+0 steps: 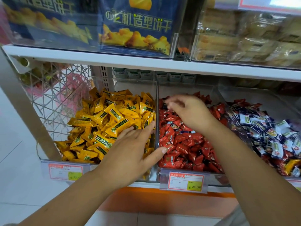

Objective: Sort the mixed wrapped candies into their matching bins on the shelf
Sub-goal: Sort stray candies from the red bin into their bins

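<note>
Pressing a flat, spread left hand (130,149) on yellow candies (104,115), the person holds a blurred right hand (189,110) over red candies (182,144), its grip impossible to tell.

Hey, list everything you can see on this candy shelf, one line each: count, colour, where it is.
yellow candies: many, yellow, left bin
red candies: many, red, middle bin
blue-and-white candies: many, right bin, with red ones and a yellow one mixed in at the front
clear bins: three, transparent, side by side on the lower shelf
price tags: two plain to see, red-edged white, on bin fronts
biscuit boxes: two, blue, upper shelf left
wrapped pastries: several, pale, upper shelf right
wire basket: one, pale, left of the bins
left grip: one bare hand, fingers straight on the yellow candies
right grip: one bare hand, over the red candies; blurred, hold unclear
</note>
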